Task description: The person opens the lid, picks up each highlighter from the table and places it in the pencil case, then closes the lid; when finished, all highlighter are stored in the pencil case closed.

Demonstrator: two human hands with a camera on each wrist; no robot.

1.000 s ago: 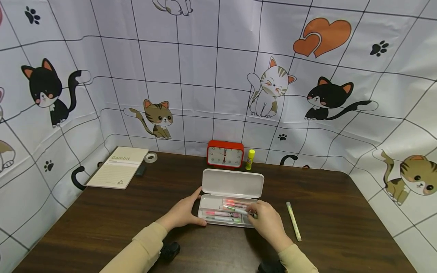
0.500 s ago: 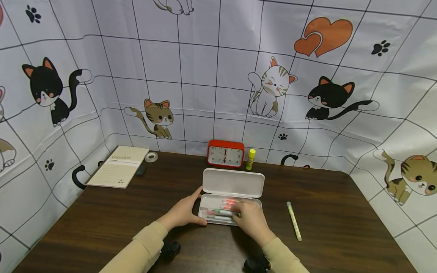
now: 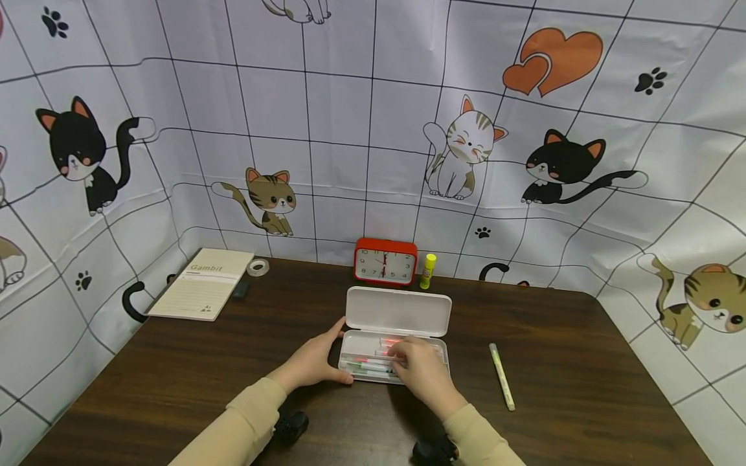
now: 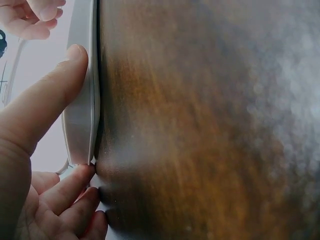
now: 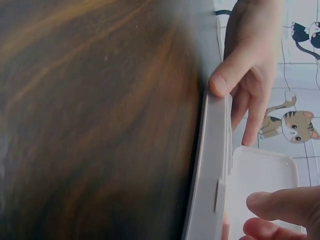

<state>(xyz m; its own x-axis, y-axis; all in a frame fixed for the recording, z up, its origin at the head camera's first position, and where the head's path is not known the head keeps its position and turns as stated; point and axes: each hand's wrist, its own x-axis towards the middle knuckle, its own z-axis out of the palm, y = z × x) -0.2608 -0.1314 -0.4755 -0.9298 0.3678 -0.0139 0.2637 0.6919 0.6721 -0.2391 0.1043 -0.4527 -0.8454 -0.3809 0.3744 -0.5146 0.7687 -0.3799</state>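
A white pencil case (image 3: 398, 312) lies on the table with its lid raised at the back. Several pens and highlighters (image 3: 373, 369) with pink, orange and green parts lie inside it. My left hand (image 3: 311, 359) holds the case at its left end; in the left wrist view the thumb lies on the front wall (image 4: 80, 120) and the fingers are round the corner. Over the right half of the case is my right hand (image 3: 425, 372), fingers loosely bent. Its thumb (image 5: 265, 205) shows nothing pinched in the right wrist view. The hand hides some of the pens.
A pale yellow marker (image 3: 502, 377) lies right of the case. Behind the case stand a red clock (image 3: 385, 262) and a yellow glue stick (image 3: 428, 272). At the back left are a notebook (image 3: 201, 285), a tape roll (image 3: 258, 267) and a dark block (image 3: 239, 289).
My right hand has moved left over the case with a green-and-white pen and let it go among the pens at the front. The left hand has kept its hold.
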